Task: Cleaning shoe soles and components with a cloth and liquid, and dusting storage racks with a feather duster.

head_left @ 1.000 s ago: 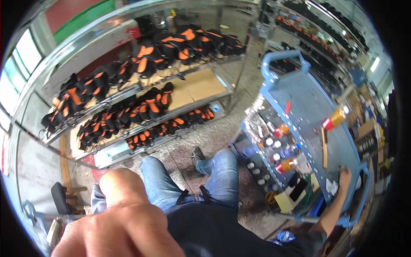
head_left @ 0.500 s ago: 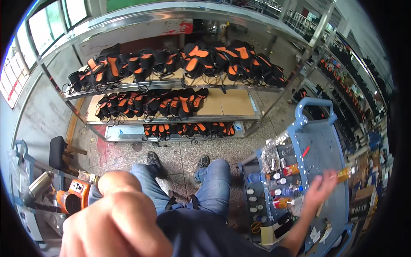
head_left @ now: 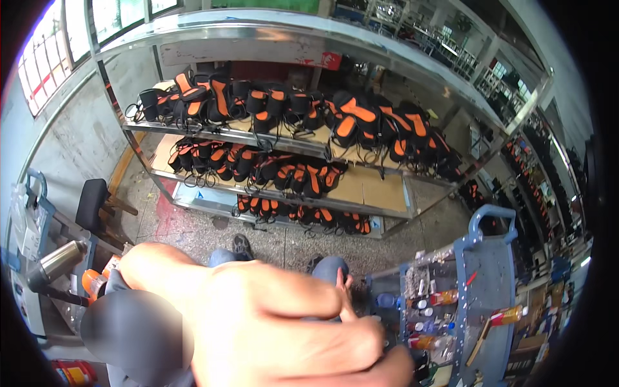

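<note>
My left hand (head_left: 290, 322) fills the lower middle, close up, its back showing and its fingers bent and slightly apart. It is a little blurred, and I see nothing in its grasp. Beyond it, beside the right knee of my blue jeans (head_left: 330, 266), is my right hand (head_left: 346, 300). Its visible fingers are spread with nothing between them; the left hand covers part of it. Neither hand touches the black and orange strapped items (head_left: 351, 116) lying in rows on the metal rack (head_left: 296, 138) ahead.
A blue trolley (head_left: 493, 251) on the right carries a yellow bottle (head_left: 508, 315), a wooden stick (head_left: 478, 343) and a red stick-like item (head_left: 472, 278). Several bottles (head_left: 422, 342) stand beside it. At left are a black-topped stool (head_left: 95, 201), a metal flask (head_left: 59, 261) and an orange device (head_left: 95, 282).
My left hand has moved right and unfolded from a closer, fist-like shape. My right hand has come from above the trolley to beside my knee. The view has shifted, moving the rack rightward.
</note>
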Demonstrator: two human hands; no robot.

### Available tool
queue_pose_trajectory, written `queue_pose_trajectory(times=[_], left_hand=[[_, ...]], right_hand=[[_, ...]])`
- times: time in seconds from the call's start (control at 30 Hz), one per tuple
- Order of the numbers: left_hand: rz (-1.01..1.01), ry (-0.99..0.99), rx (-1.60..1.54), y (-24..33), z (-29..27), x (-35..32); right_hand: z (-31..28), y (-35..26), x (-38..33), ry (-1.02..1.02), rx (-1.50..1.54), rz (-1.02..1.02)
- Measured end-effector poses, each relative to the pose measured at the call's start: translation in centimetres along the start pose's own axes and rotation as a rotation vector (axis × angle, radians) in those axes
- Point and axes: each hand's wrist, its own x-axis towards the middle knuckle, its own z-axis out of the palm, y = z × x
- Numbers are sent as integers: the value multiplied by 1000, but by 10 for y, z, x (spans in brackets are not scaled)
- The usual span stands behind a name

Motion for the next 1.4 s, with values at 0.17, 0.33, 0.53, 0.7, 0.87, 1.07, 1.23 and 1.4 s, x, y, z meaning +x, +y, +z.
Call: queue_pose_trajectory(times=[0.17, 0.33, 0.53, 0.7, 0.87, 1.07, 1.23, 1.4], left_hand=[[91, -25, 82, -8, -41, 4], [86, -209, 52, -14, -77, -2], [-526, -89, 448, -130, 23, -87], [-1065, -584, 186, -201, 109, -267], [-868, -1137, 355, -141, 161, -492], [-1073, -1303, 653, -47, 216, -507], [-1289, -1376, 729, -76, 232, -536], [-1124, -1445, 644, -95, 226, -554]], right_hand=[[11, 18, 10, 68, 32, -3], [7, 61, -6, 159, 149, 23], [-25, 111, 7, 244, 190, 71], [-127, 176, -91, 684, 107, -71], [-238, 258, -276, 1345, -107, 229], [-339, 420, -542, 1904, -741, 943], [-337, 510, -722, 1153, -271, 1977], [-437, 511, -639, 1220, -374, 1548]])
